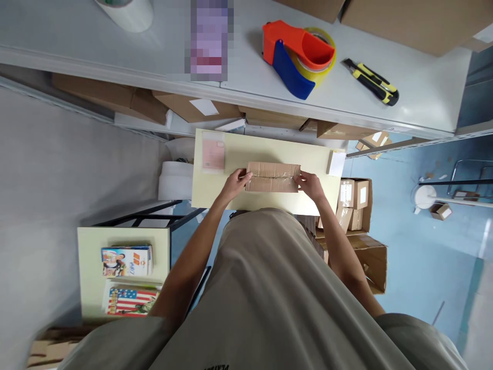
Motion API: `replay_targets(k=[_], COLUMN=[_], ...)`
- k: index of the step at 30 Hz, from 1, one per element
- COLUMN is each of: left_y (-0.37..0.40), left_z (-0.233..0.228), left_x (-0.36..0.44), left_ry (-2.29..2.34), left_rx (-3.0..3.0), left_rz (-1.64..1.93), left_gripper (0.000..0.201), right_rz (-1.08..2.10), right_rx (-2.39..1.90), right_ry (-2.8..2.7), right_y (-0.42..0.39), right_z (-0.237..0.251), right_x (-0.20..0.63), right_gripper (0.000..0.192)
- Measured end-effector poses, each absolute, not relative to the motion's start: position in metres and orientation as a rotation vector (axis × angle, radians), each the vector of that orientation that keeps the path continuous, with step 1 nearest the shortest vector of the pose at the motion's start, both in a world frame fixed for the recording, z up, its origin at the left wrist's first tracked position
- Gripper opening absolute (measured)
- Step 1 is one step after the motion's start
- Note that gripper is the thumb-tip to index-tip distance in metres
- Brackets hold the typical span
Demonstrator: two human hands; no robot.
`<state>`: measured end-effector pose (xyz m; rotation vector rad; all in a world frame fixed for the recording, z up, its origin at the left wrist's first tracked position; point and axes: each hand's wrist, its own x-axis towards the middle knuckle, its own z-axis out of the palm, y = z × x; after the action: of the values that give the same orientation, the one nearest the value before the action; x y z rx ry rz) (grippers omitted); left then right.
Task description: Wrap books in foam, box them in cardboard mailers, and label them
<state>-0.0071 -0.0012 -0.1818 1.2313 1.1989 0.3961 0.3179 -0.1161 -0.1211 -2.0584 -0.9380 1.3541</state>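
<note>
On the counter, head view: small cardboard box (273, 177) lying flat near the middle of the pale counter (231, 198), long side across, a strip of clear tape along its top seam.
Left hand (235, 184): grip closed on the box's left end, thumb on top, fingers round the edge.
Right hand (311, 185): grip closed on the box's right end, fingertips on the top face by the taped seam.
Step in hand: by the look of it, box already taped shut and held square at both ends, perhaps for pressing the tape down or turning the box over.
Next move calls for: firm, even hold at both ends, no slip on the slick tape, room kept from the pink slip (213, 154) at the counter's far left.
Upper shelf: orange and blue tape dispenser (298, 57) and yellow utility knife (371, 81) well apart from both hands, a white roll (127, 13) at the far left.
Right of the counter: open carton (356, 203) with small boxes inside, on the blue floor.
Lower left: comic books (127, 260) on a second pale surface.
</note>
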Motion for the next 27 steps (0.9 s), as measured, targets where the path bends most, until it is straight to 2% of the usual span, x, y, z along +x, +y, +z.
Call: replay_targets(k=[6, 13, 16, 23, 27], left_y=[0.004, 0.006, 0.006, 0.007, 0.007], left_z=[-0.172, -0.171, -0.173, -0.175, -0.176], left_x=[-0.013, -0.009, -0.008, -0.009, -0.009], left_ry=[1.126, 1.175, 1.172, 1.165, 1.156], left_rx=[0.999, 0.992, 1.033, 1.059, 1.057], left_rz=[0.337, 0.328, 0.323, 0.329, 0.349], left_gripper=[0.085, 0.081, 0.077, 0.079, 0.076], right_rz=[1.369, 1.305, 1.222, 1.192, 1.206], right_rx=[-2.068, -2.236, -2.369, -2.348, -2.367], right_ry=[-0.973, -1.270, -1.452, -1.544, -1.542], right_y=[-0.117, -0.116, -0.115, -0.120, -0.119], right_z=[-0.121, -0.117, -0.120, -0.130, -0.129], right_x=[0.319, 0.315, 0.312, 0.308, 0.308], right_gripper=[0.035, 0.029, 0.037, 0.071, 0.077])
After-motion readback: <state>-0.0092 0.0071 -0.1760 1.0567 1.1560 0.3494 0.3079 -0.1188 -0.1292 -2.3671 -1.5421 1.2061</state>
